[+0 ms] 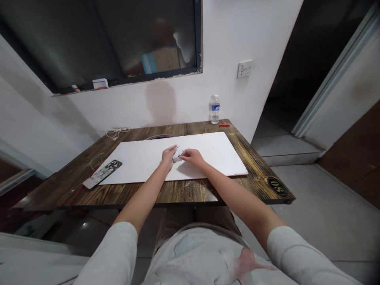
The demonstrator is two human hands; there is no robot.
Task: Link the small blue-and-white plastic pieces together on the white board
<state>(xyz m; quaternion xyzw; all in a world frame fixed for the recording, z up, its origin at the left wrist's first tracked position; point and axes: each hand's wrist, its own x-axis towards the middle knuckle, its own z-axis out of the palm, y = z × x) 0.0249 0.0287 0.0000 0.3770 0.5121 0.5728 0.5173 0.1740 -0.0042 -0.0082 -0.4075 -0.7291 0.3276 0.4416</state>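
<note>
Over the white board (142, 158) on the wooden table, both hands are close together around a small, pale, partly see-through thing (177, 156). Its kind is too small to make out. My left hand (168, 155) is closed on its left side, with thumb and fingers pointing away from me. From the right, my right hand (192, 156) pinches its near right part, fingertips pressed together. A tiny dark spot shows near the left fingertips, too small to name.
A phone in a patterned case (103, 174) lies across the board's left edge. Behind it is a coiled white cable (117, 132). A plastic bottle (215, 110) and a red pen-like stick (224, 125) are at the back right, by the wall. An oval number plate (277, 186) marks the right corner.
</note>
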